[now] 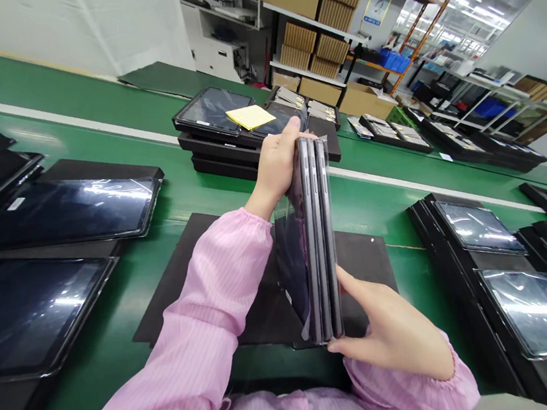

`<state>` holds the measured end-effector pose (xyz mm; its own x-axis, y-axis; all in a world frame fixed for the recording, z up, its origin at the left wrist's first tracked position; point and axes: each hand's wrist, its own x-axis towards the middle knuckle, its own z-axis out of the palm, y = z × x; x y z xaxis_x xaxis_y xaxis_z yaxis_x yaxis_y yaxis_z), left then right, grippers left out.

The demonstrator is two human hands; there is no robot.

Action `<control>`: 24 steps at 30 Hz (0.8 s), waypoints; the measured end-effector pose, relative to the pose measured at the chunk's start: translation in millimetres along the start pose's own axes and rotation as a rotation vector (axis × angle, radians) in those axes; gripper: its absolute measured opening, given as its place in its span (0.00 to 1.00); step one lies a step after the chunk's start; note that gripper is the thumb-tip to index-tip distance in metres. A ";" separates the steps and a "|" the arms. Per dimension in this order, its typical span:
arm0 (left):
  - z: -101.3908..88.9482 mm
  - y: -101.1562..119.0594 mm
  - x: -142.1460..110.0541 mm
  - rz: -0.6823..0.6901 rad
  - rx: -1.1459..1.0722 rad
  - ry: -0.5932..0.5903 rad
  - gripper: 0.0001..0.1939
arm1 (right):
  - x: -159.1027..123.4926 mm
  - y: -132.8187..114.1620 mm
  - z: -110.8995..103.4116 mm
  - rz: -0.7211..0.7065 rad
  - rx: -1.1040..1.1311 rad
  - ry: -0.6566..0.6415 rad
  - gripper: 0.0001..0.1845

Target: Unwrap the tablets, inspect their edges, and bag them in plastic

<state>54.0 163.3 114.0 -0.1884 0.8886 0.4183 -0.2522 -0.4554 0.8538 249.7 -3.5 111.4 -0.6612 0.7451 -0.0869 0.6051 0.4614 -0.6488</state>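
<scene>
Green bench [391, 190]: the broadest thing before me, a white line running across it; green shows between the black sheet and the tray stacks to either side, so my elbows have a lane each way.
Left trays [13, 403]: black, stacked, with large film-covered tablets on top, their edges near my left sleeve.
Right trays [504, 259]: black, two tablets lying on the nearer stack, well apart from my right wrist.
Black sheet [364, 257]: flat in the middle, its corners reaching out past both sides of what I hold.
Far trays [223, 164]: stacked just beyond my left hand, the tightest side (mind the knuckles).
Held tablets [321, 239]: three in clear film, face to face, standing on end above the black sheet, long edges toward me; whether they touch it, I can't tell.
Left hand [275, 161]: my fingers are clamped on the upper end.
Right hand [392, 323]: clamped on the lower corner, one digit beneath, another against the right face.
Yellow pad [251, 117]: on the far trays, overhanging a tablet's edge.
</scene>
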 end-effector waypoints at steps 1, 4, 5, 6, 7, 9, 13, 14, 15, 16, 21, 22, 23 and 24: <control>0.3 0.7 -0.5 -0.003 0.005 -0.001 0.23 | -0.3 0.3 -0.4 0.002 -0.002 -0.007 0.57; 1.1 2.7 -1.9 -0.009 0.014 -0.005 0.24 | -1.6 1.5 -2.1 -0.009 -0.018 -0.017 0.56; 1.4 3.5 -2.3 -0.009 0.016 -0.007 0.24 | -2.0 2.1 -2.7 -0.021 -0.019 -0.015 0.56; 1.8 4.5 -2.7 -0.008 0.020 -0.011 0.25 | -2.5 2.6 -3.3 -0.037 -0.013 -0.012 0.57; 2.2 5.7 -3.2 -0.007 0.024 -0.015 0.26 | -3.0 3.2 -3.9 -0.050 0.001 -0.007 0.57; 3.3 8.2 -4.4 -0.002 0.032 -0.022 0.27 | -3.9 4.1 -4.5 -0.062 0.049 0.001 0.57; 7.0 13.5 -8.5 0.003 0.032 -0.043 0.29 | -2.7 5.4 -3.0 -0.009 0.144 0.029 0.57; 8.3 15.0 -10.1 0.006 0.030 -0.052 0.29 | -1.4 5.5 -2.2 0.023 0.147 0.037 0.58; 9.7 16.5 -12.0 0.010 0.028 -0.062 0.30 | 0.3 5.5 -1.6 0.060 0.139 0.039 0.58; 11.2 18.3 -14.2 0.017 0.026 -0.070 0.30 | 2.3 5.3 -1.0 0.094 0.128 0.037 0.57; 18.3 27.8 -27.2 0.045 0.033 -0.107 0.30 | 9.3 2.3 -1.6 0.118 0.092 -0.001 0.50; 19.3 29.3 -29.6 0.047 0.036 -0.117 0.30 | 9.6 1.5 -2.0 0.112 0.084 -0.007 0.49; 20.3 30.5 -31.7 0.051 0.039 -0.127 0.30 | 9.7 0.7 -2.3 0.113 0.074 -0.013 0.49; 21.1 31.4 -33.4 0.057 0.039 -0.138 0.30 | 9.8 -0.2 -2.4 0.117 0.065 -0.015 0.49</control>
<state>72.4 120.4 133.4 -0.0683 0.8619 0.5024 -0.2074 -0.5049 0.8379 244.2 4.9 112.5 -0.5948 0.7844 -0.1760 0.6489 0.3393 -0.6810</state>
